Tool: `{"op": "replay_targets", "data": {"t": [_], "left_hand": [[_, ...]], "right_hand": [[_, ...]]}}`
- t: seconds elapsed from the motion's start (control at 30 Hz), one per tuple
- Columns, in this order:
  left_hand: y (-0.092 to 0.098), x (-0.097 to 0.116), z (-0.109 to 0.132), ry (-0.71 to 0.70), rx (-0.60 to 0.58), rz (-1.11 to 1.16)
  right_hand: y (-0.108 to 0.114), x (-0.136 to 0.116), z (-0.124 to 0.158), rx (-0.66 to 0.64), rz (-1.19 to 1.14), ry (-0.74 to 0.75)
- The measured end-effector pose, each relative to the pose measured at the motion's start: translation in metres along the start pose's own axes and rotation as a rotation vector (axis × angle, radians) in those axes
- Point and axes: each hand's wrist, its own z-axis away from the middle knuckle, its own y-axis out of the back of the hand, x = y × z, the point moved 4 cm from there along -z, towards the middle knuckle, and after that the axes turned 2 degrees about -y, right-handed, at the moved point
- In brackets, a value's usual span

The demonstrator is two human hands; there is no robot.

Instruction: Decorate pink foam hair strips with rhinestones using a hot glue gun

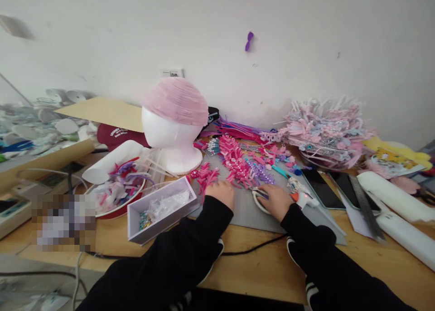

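Note:
My left hand [220, 195] is closed, knuckles up, at the edge of the pink braided pieces [208, 177] on a grey mat [243, 213]. Its fingertips are hidden, so what they hold does not show. My right hand [274, 201] is closed around what looks like a pair of scissors [257, 201], with a pale loop handle below the fingers and a metal end toward the left. Beyond both hands lie more pink pieces [234, 159] with small beads and a purple piece [261, 171]. Just right of my right hand is a glue gun [304, 196].
A white mannequin head [166, 141] in a pink cap stands behind. Left are an open box [163, 218] with beads and plastic bags, and a round container [117, 197] of scraps. Right are a heaped basket [322, 136], a phone [322, 188] and a steel ruler [365, 206].

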Motion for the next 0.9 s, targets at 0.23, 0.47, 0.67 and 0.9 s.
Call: {"op": "replay_targets", "data": {"t": [0.23, 0.47, 0.67, 0.9], "left_hand": [[-0.019, 0.028, 0.018, -0.212, -0.292, 0.030], [-0.026, -0.006, -0.024, -0.163, 0.038, 0.248], [-0.052, -0.023, -0.053, -0.033, 0.205, 0.964], [-0.053, -0.029, -0.063, 0.217, 0.145, 1.952]], "right_hand": [[0.013, -0.006, -0.015, -0.012, 0.065, -0.071], [0.009, -0.033, -0.064, -0.132, 0.041, -0.108], [0.008, -0.032, -0.061, 0.009, -0.191, -0.125], [0.015, -0.039, -0.026, 0.150, -0.566, -0.124]]}}
